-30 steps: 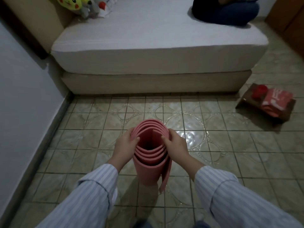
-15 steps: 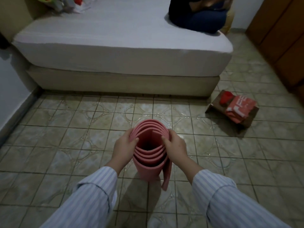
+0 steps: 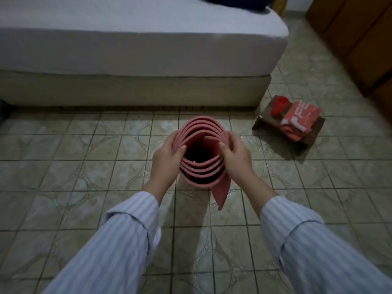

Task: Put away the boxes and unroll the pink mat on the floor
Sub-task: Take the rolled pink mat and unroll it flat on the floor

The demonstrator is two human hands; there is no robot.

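The pink mat [image 3: 201, 132] is rolled into a loose coil and stands upright in front of me, its open top end facing the camera. My left hand [image 3: 166, 159] grips its left rim, thumb inside the coil. My right hand [image 3: 236, 154] grips the right rim the same way. The mat's loose outer end [image 3: 221, 194] hangs down on the right side, above the tiled floor. No boxes show in this view.
A bed with a white mattress [image 3: 148, 49] fills the back. A low wooden stool [image 3: 273, 119] at the right carries a red cup [image 3: 279, 105] and a folded red cloth [image 3: 299, 122]. Wooden cupboard doors [image 3: 360, 39] line the far right. Tiled floor [image 3: 84, 166] lies all around.
The view has swung to the right and down: the wall at left and the toys on the bed have left the frame. Both hands keep the same grip on the mat.
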